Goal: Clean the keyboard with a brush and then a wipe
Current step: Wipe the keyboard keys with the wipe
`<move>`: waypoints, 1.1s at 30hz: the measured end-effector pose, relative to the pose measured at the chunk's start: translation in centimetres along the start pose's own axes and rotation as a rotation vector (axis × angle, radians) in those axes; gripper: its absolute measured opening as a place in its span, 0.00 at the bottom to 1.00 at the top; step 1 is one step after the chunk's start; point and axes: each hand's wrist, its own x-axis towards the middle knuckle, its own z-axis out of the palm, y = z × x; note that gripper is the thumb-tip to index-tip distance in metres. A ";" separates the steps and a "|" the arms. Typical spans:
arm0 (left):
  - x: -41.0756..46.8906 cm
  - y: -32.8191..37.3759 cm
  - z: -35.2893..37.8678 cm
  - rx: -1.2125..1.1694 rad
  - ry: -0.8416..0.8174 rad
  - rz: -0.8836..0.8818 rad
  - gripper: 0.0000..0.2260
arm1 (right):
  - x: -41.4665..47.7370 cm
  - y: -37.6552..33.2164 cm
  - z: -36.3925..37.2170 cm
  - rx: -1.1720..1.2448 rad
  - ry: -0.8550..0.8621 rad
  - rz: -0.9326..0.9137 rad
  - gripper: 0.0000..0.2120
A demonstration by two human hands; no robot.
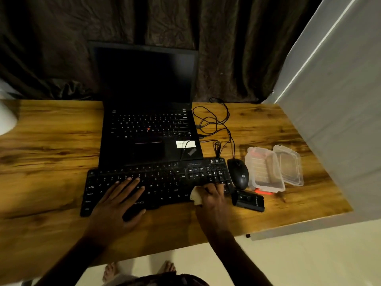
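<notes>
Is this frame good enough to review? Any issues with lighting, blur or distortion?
Head view: dim, warm light; the laptop screen and curtain sink into near black. Head view: wide-angle bending bows the keyboard and table edge. Head view: the right hand, wipe and clear container look slightly soft.

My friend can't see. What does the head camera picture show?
A person's right hand holds a white wipe on a black keyboard on a wooden desk, while the left hand lies flat on its keys. Behind sits an open laptop; a mouse and clear box lie to the right.
</notes>
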 end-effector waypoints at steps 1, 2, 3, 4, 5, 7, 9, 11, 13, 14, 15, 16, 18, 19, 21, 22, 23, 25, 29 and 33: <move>0.0 0.0 0.0 0.003 0.004 0.003 0.29 | 0.0 -0.2 -0.2 -0.023 0.007 -0.054 0.21; 0.0 0.0 0.0 0.006 0.005 0.006 0.29 | 0.1 0.0 -0.3 -0.027 0.018 -0.091 0.21; 0.0 0.0 0.0 0.008 0.005 0.008 0.29 | 0.4 0.4 -0.4 -0.016 0.026 -0.098 0.21; 0.0 0.0 0.0 0.007 0.004 0.007 0.29 | 0.7 1.1 -0.4 -0.002 0.039 -0.083 0.21; 0.0 0.1 -0.1 0.005 0.007 0.005 0.29 | 1.0 1.7 -0.4 -0.002 0.054 -0.052 0.21; 0.0 0.2 -0.1 0.003 0.016 0.001 0.29 | 1.3 2.1 -0.2 -0.032 0.060 -0.011 0.21; 0.0 0.2 -0.2 0.003 0.019 0.000 0.29 | 1.1 1.3 -0.1 -0.049 0.030 -0.030 0.19; 0.0 0.2 -0.1 0.009 0.017 -0.001 0.29 | 0.7 0.6 -0.1 -0.072 0.012 -0.097 0.17; 0.0 0.1 0.0 0.016 0.011 -0.001 0.29 | 0.8 0.7 -0.3 -0.072 0.011 -0.131 0.17; 0.0 0.1 0.0 0.015 0.010 -0.002 0.29 | 1.0 1.0 -0.3 -0.061 0.014 -0.113 0.17; 0.0 0.1 0.0 0.013 0.012 -0.002 0.29 | 1.2 1.3 -0.2 -0.055 0.019 -0.079 0.17; 0.0 0.0 0.0 0.009 0.012 -0.002 0.29 | 1.4 1.5 -0.1 -0.058 0.021 -0.041 0.16; -0.1 0.0 0.0 0.000 0.016 -0.001 0.29 | 1.5 1.2 -0.1 -0.079 -0.002 0.000 0.16; -0.1 0.0 0.0 -0.001 0.019 -0.001 0.29 | 1.5 0.7 0.0 -0.096 -0.009 -0.004 0.15; -0.1 0.0 0.0 0.002 0.020 -0.002 0.29 | 1.2 -0.1 0.3 -0.094 -0.011 -0.067 0.14; -0.1 0.0 0.0 0.007 0.016 -0.003 0.29 | 1.1 -0.2 0.5 -0.081 -0.013 -0.121 0.13; -0.1 0.0 0.0 0.008 0.011 -0.003 0.29 | 1.1 -0.2 0.6 -0.077 -0.022 -0.176 0.13; -0.2 0.0 0.1 0.002 0.004 -0.010 0.29 | 1.6 0.4 0.6 -0.091 -0.022 -0.242 0.14; -0.1 0.1 0.0 0.002 0.006 -0.024 0.29 | 3.2 1.9 -0.2 -0.103 -0.014 -0.069 0.16; 0.0 0.0 0.1 0.003 0.012 -0.013 0.29 | 2.6 -0.2 1.2 -0.114 -0.072 -0.126 0.17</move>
